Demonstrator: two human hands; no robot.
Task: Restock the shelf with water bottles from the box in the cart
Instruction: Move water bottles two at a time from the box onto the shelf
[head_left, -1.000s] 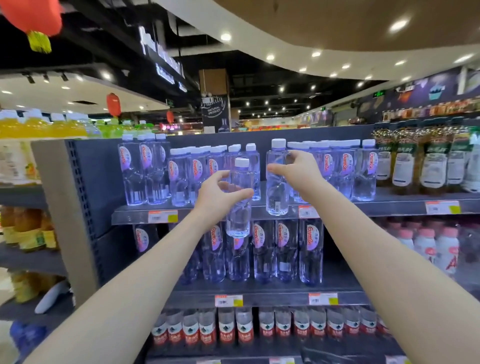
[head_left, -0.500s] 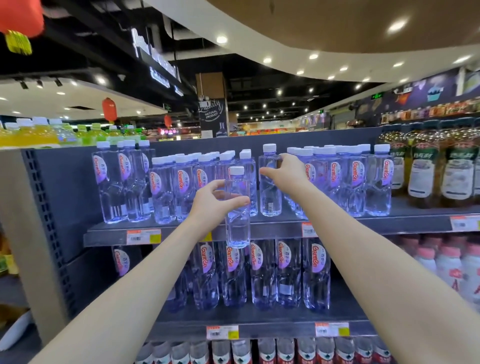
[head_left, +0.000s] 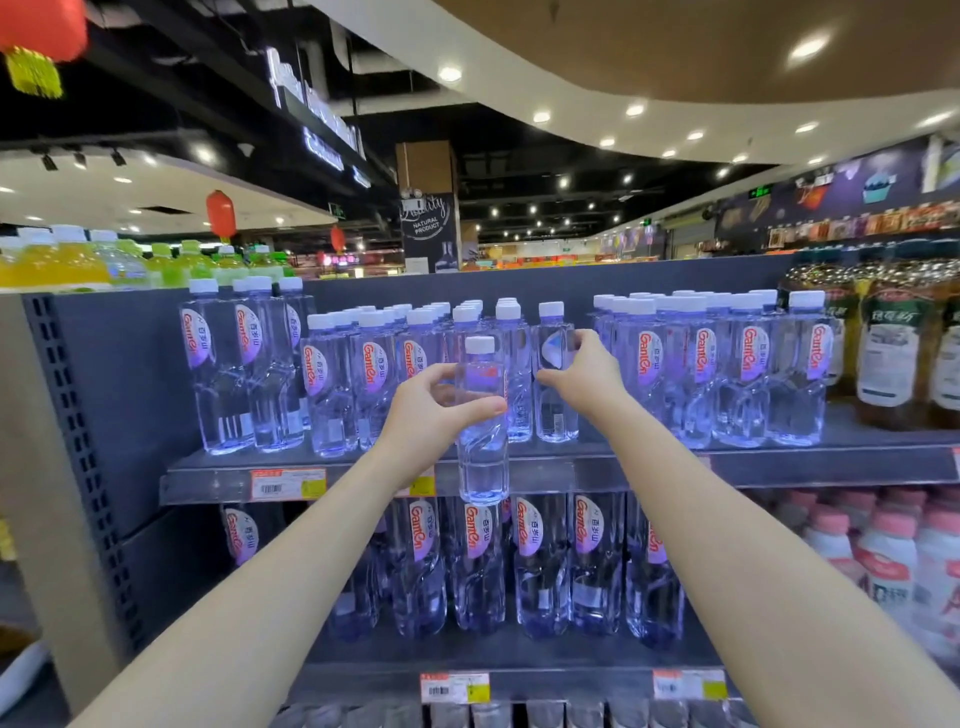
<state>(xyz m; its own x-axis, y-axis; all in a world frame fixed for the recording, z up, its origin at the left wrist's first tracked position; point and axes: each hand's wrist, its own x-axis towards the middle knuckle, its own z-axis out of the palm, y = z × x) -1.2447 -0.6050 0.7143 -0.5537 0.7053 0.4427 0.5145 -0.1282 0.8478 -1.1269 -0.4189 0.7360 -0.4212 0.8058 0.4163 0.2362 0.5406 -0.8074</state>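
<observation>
left hand gripping water bottle upright in front of top shelf edge, right hand closed around shelved bottle on that shelf, bottle rows either side, price tag below left

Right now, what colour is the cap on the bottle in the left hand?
White, on the clear water bottle held by the left hand; the head view shows it.

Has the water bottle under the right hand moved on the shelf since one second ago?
Yes. The water bottle in the right hand went backward. Its base overlapped the shelf's front edge before and now stands behind it.
</observation>
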